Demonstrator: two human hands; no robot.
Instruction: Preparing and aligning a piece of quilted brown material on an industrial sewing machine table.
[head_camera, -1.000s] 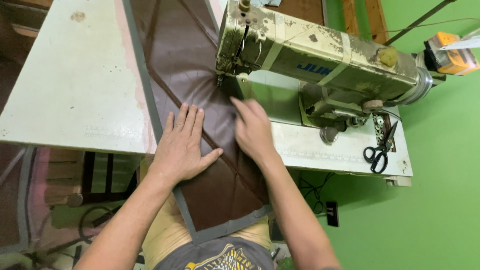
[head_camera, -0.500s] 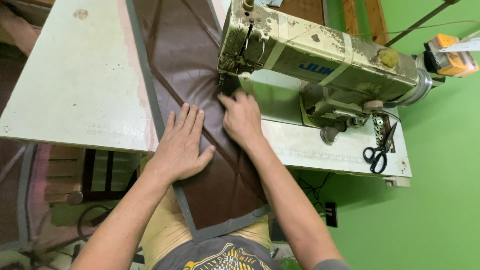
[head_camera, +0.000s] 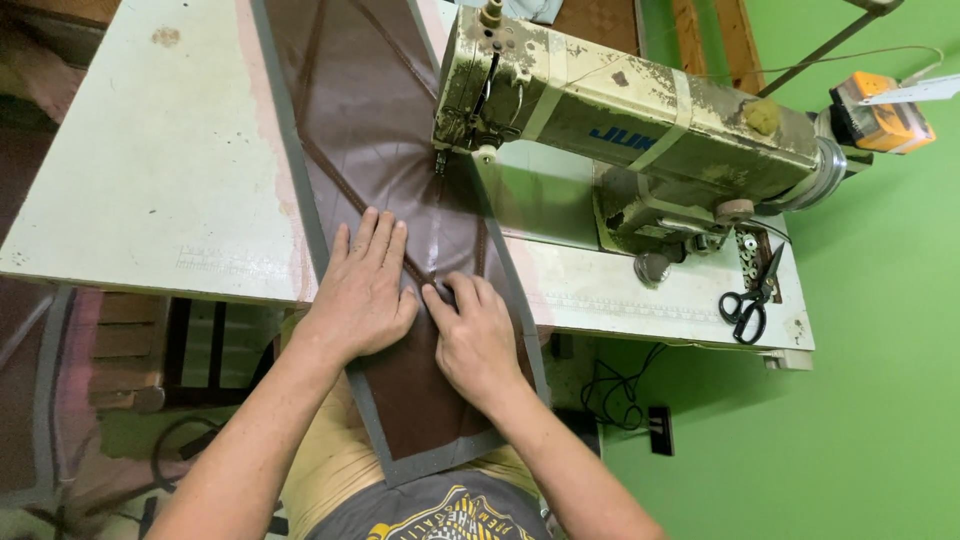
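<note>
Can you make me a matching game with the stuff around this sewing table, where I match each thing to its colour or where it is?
Things:
1. scissors
2. left hand
3. sewing machine
4. wall

Places, colours or states:
A. bright green
B. lying on the table's right end, black handles
C. flat on the brown fabric near the table edge
D. worn cream body, standing over the fabric

Pairs: 1-B, 2-C, 3-D, 4-A
</note>
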